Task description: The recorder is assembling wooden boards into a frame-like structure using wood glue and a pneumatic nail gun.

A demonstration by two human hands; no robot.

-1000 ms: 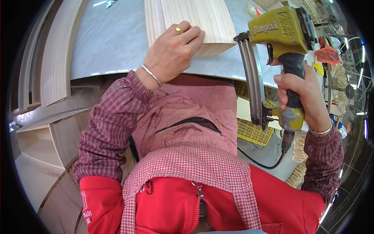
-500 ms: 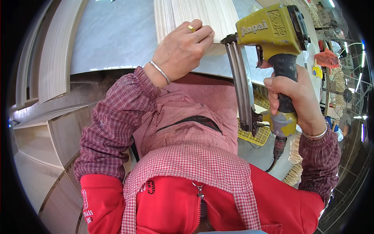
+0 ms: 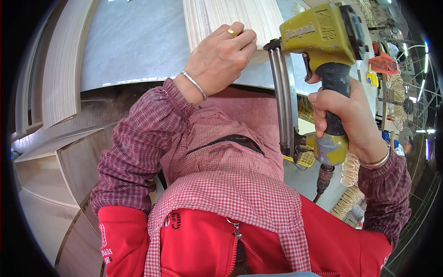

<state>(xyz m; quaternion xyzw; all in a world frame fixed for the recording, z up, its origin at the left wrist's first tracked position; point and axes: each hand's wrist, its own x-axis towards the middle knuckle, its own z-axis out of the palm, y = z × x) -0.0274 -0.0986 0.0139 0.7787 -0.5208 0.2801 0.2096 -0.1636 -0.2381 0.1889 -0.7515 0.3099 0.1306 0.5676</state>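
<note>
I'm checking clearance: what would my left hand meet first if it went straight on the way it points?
Your left hand would probably meet the pale, striped, rectangular wooden piece first; the hand appears right at that piece's near edge, though depth is unclear.

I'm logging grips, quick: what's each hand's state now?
Left hand: curled at the near end of the wooden piece; firm hold cannot be told.
Right hand: closed, holding yellow nail gun by its black handle.

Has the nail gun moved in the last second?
Yes: the nail gun has shifted left against the table, closer to the left hand.
</note>
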